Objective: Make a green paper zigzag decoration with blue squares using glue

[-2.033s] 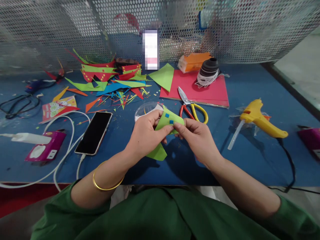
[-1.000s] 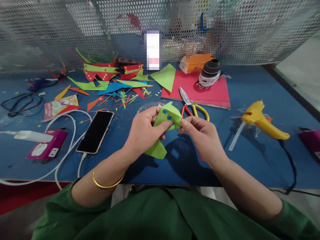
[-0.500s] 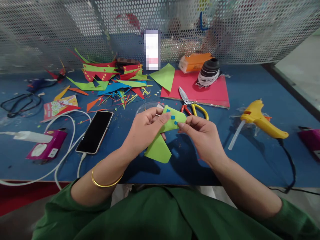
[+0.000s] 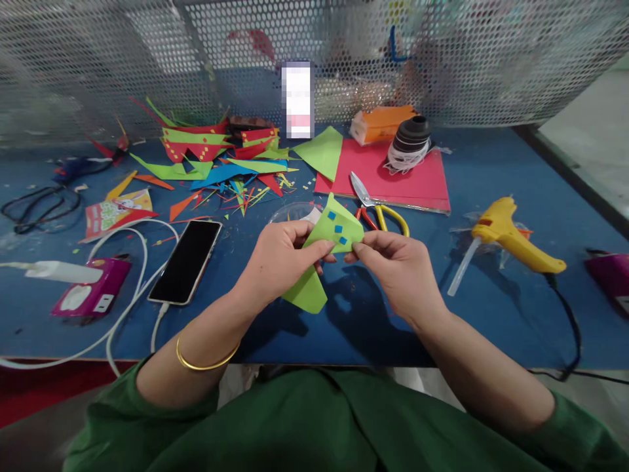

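Observation:
Between my hands, above the blue table, is a folded green paper piece [image 4: 322, 226] with several small blue squares stuck along its upper part. My left hand [image 4: 285, 259] pinches it from the left, thumb on the front face below the squares. The thumb and fingers of my right hand [image 4: 396, 265] grip its right corner. One flap of the paper hangs down below my left hand. Behind the paper lies a clear round dish [image 4: 287, 213], partly covered by my hand. Scissors [image 4: 366, 196] with red and yellow handles rest just beyond my right hand.
A yellow glue gun [image 4: 515, 236] lies at right. Red sheets [image 4: 393, 183] carry a black spool [image 4: 411, 141] of white string. Coloured paper scraps [image 4: 236, 174] spread at back left. A phone [image 4: 187, 262] on a white cable and a purple socket block [image 4: 93, 285] lie left.
The green paper has been tilted, so its top corner now points up and more of its blue-dotted face shows. My left thumb has slid lower, off the squares.

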`<action>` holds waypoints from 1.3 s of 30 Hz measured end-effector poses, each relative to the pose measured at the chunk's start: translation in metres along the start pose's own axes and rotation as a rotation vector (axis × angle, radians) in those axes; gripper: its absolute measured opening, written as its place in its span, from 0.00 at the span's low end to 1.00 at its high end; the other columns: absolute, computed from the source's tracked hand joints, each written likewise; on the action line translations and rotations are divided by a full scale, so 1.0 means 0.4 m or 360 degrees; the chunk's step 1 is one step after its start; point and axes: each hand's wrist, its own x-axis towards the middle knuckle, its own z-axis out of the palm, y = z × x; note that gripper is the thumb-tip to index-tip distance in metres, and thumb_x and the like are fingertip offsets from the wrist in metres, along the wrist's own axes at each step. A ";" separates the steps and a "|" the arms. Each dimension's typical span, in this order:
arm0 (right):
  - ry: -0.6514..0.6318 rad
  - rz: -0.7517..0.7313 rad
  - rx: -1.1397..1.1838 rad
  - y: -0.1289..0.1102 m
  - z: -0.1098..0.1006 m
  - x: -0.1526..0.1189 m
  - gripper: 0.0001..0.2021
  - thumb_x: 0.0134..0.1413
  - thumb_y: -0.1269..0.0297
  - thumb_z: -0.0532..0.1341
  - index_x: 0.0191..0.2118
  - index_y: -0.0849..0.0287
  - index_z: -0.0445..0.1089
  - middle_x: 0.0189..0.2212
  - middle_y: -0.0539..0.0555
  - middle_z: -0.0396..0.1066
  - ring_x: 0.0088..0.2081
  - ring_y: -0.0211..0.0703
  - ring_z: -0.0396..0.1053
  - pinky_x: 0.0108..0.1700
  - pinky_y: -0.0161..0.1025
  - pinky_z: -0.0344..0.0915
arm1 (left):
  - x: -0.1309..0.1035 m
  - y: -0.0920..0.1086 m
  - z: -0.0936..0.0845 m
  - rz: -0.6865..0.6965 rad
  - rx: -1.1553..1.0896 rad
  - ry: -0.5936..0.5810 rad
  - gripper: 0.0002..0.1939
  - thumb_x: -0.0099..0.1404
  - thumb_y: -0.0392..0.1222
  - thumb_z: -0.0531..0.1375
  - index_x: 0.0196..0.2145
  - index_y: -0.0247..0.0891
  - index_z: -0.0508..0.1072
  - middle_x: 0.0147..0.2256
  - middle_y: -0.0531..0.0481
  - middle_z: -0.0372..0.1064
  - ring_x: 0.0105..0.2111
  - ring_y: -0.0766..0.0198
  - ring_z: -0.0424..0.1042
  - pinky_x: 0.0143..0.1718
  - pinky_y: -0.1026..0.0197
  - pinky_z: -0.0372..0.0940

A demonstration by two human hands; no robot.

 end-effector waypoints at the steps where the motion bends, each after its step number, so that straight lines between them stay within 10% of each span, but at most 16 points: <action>1: 0.0001 -0.0003 0.0008 0.000 0.000 0.000 0.06 0.50 0.64 0.67 0.26 0.58 0.75 0.22 0.49 0.76 0.29 0.41 0.76 0.34 0.36 0.69 | 0.000 0.001 0.000 -0.0004 -0.0002 0.0003 0.06 0.60 0.40 0.66 0.32 0.34 0.79 0.26 0.50 0.78 0.21 0.69 0.72 0.24 0.68 0.66; 11: 0.0230 -0.0167 -0.0010 0.010 -0.017 0.010 0.08 0.58 0.60 0.65 0.35 0.56 0.80 0.25 0.48 0.77 0.25 0.36 0.71 0.32 0.37 0.70 | -0.002 0.007 -0.009 -0.0049 -0.0084 0.0087 0.08 0.59 0.42 0.67 0.32 0.34 0.80 0.26 0.50 0.78 0.20 0.69 0.70 0.23 0.67 0.64; 23: 0.0407 -0.1490 -0.1058 0.018 -0.017 0.005 0.05 0.58 0.68 0.68 0.39 0.50 0.77 0.29 0.47 0.73 0.35 0.41 0.72 0.46 0.46 0.63 | 0.000 -0.007 -0.006 0.0163 0.0164 -0.0156 0.08 0.61 0.42 0.64 0.28 0.35 0.79 0.23 0.56 0.68 0.22 0.70 0.61 0.23 0.67 0.54; 39: 0.0346 -0.1586 -0.1318 0.025 0.001 0.011 0.06 0.63 0.69 0.63 0.33 0.55 0.70 0.29 0.48 0.71 0.33 0.40 0.69 0.45 0.45 0.60 | -0.002 -0.002 0.000 0.0283 0.0387 -0.0269 0.16 0.64 0.40 0.58 0.19 0.36 0.68 0.17 0.55 0.61 0.20 0.70 0.61 0.21 0.65 0.51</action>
